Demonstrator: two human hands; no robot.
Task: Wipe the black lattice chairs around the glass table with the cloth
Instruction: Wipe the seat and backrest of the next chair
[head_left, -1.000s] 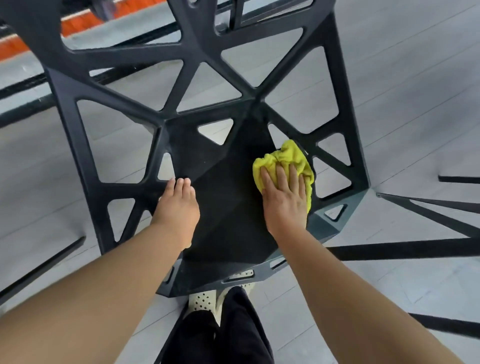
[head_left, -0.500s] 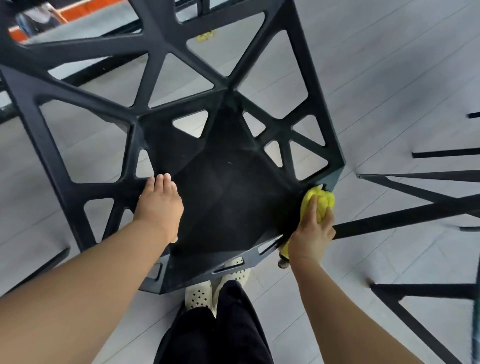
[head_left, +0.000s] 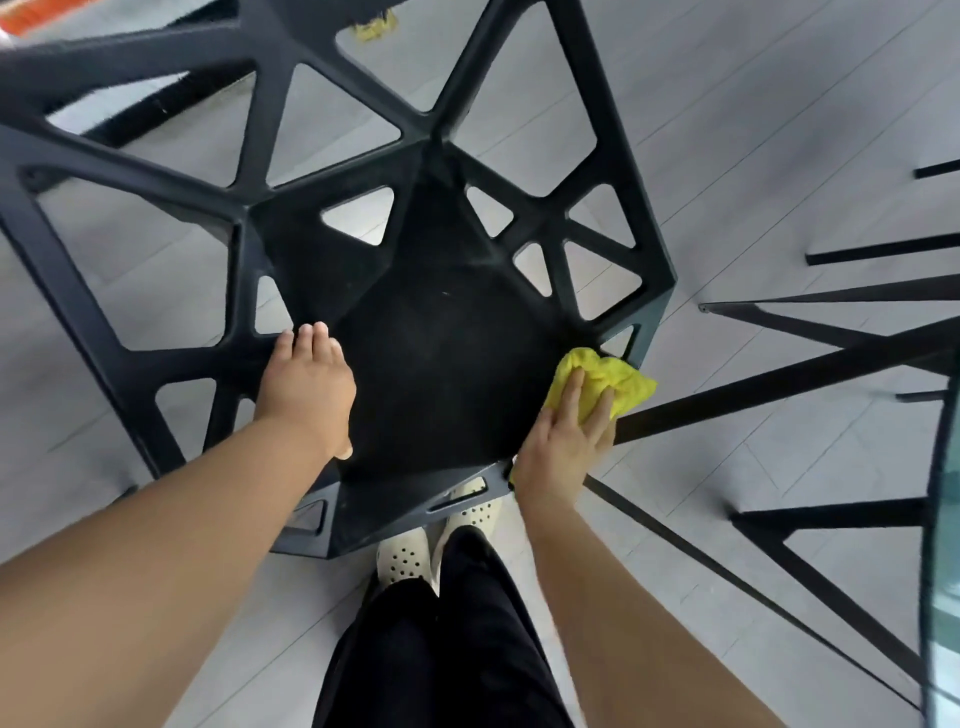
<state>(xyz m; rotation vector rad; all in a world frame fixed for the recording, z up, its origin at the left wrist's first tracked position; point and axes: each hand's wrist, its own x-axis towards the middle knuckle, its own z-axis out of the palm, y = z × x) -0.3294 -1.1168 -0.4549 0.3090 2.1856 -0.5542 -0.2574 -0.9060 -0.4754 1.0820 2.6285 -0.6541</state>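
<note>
A black lattice chair (head_left: 441, 338) fills the middle of the head view, seen from above, with its solid seat panel in front of me. My left hand (head_left: 306, 387) lies flat on the seat's left side, fingers together, holding nothing. My right hand (head_left: 569, 441) presses a bunched yellow cloth (head_left: 605, 382) against the seat's front right corner. The cloth hangs partly over the chair's edge.
The curved edge of the glass table (head_left: 940, 545) shows at the far right, with black metal table legs (head_left: 779, 384) beneath it. My legs in black trousers and cream perforated shoes (head_left: 410, 558) stand just below the chair. Grey plank floor lies all around.
My right hand with the cloth went from the seat's right middle to the front right corner, then slightly back up onto the corner. The left hand stayed on the seat.
</note>
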